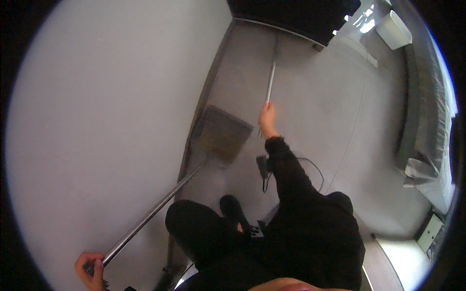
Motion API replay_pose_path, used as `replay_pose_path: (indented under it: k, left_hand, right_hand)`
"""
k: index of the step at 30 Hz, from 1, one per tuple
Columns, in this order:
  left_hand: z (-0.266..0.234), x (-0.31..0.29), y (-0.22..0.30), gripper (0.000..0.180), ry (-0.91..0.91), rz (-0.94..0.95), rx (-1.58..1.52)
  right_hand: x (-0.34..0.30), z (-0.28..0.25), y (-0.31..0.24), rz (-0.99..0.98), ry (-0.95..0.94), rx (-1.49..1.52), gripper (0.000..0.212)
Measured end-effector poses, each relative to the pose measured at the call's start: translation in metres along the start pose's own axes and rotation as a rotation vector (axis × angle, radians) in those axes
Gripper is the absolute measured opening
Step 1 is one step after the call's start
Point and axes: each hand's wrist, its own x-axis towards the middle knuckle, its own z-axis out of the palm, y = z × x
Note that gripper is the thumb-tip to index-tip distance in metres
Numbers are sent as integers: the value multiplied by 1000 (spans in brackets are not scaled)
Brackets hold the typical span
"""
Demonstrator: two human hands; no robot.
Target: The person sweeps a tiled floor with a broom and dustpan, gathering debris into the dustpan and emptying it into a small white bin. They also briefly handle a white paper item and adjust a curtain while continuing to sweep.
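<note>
at near left, the left hand (87,269) curls fingers and thumb round the handle (145,221) of the pan (225,133), which sits on the floor (315,97) beside the left wall (107,121). farther off, the right hand (267,120) wraps its fingers together round the broom (271,80), whose far end is lost near the cabinet (291,18). holding the pan's far edge flat and the strokes low and short would likely work best. brownish specks seem to lie inside the pan; what the bin (394,31) at far right holds cannot be told.
</note>
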Motion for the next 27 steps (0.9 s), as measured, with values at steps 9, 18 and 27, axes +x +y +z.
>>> replay_pose_path:
  k: [9,18,27]
  left_hand:
    - [-3,11,-10,12,32,106,-96]
    - [20,28,-25,12,42,33,-112]
    - [81,62,-55,13,56,-80,-257]
  right_hand:
    - [-49,-55,-15,-57,-25,-49,32]
    - [20,8,-23,-72,122,43,33]
    - [-69,-81,10,-77,163,-17,33]
